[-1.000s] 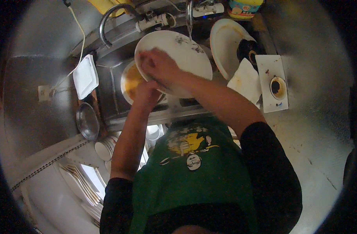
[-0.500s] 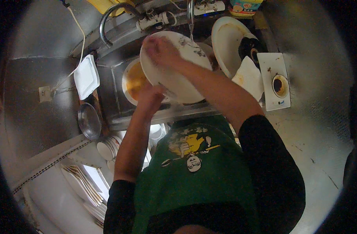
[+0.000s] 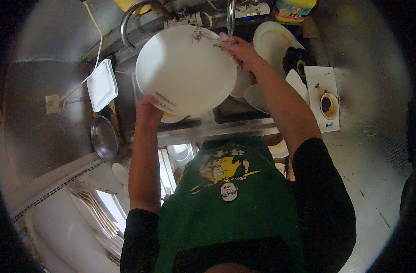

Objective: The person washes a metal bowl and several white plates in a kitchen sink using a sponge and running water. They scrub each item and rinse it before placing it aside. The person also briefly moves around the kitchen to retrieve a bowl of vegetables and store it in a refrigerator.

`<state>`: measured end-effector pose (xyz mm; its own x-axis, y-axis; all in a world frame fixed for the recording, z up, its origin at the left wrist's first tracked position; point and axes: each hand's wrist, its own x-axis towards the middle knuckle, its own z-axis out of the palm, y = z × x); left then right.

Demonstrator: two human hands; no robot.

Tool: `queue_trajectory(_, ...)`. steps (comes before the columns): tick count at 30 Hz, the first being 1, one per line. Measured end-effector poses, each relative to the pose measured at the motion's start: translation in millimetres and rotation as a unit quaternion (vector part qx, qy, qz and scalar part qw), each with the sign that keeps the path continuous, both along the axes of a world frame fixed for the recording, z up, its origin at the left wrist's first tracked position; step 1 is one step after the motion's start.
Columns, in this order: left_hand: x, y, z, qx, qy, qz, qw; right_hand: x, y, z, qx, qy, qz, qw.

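A large white plate point(image 3: 185, 73) with dark floral marks near its rim is held up over the sink point(image 3: 203, 128), its broad face turned toward me. At the plate's lower left edge, my left hand point(image 3: 148, 109) is closed on the rim. My right hand point(image 3: 239, 52) grips the upper right edge, just below the metal faucet spout point(image 3: 231, 18); some of its fingers are behind or against the plate. Beneath the plate, a pale dish point(image 3: 173, 118) shows only by its lower edge.
To the right stand a stained oval plate point(image 3: 269, 38), a black round item point(image 3: 293, 59) and a white rectangular dish point(image 3: 323, 98) with a brown-stained round well. White square dishes point(image 3: 102, 86) and a metal bowl point(image 3: 104, 138) sit left. A curved faucet point(image 3: 123, 29) arches behind.
The plate has shifted up and left and turned to face me more. My right hand has moved from its face to the right rim; my left hand has moved left along the edge.
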<state>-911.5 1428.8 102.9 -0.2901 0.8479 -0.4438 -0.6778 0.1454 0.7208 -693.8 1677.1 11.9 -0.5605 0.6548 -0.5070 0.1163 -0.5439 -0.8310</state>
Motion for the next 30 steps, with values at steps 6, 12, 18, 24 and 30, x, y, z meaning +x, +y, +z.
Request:
queue_trajectory(6, 17, 13, -41, 0.015, -0.067, 0.073, 0.995, 17, -53, -2, -0.208, 0.216, -0.13, 0.945)
queue_trajectory(12, 99, 45, -87, -0.082, -0.072, 0.084, 0.99, 26, -134, 7, -0.176, 0.031, -0.227, 0.957)
queue_trajectory(18, 82, 71, -92, -0.054, -0.081, -0.031, 0.995, 103, -88, 87, -0.05, -0.064, -0.101, 0.992)
queue_trajectory(24, 157, 108, -124, -0.069, -0.039, -0.049, 0.996, 114, -121, 41, -0.032, -0.006, -0.312, 0.95)
queue_trajectory(30, 102, 126, -201, -0.006, 0.17, -0.201, 0.965, 177, -118, 74, -0.01, -0.071, -0.22, 0.973)
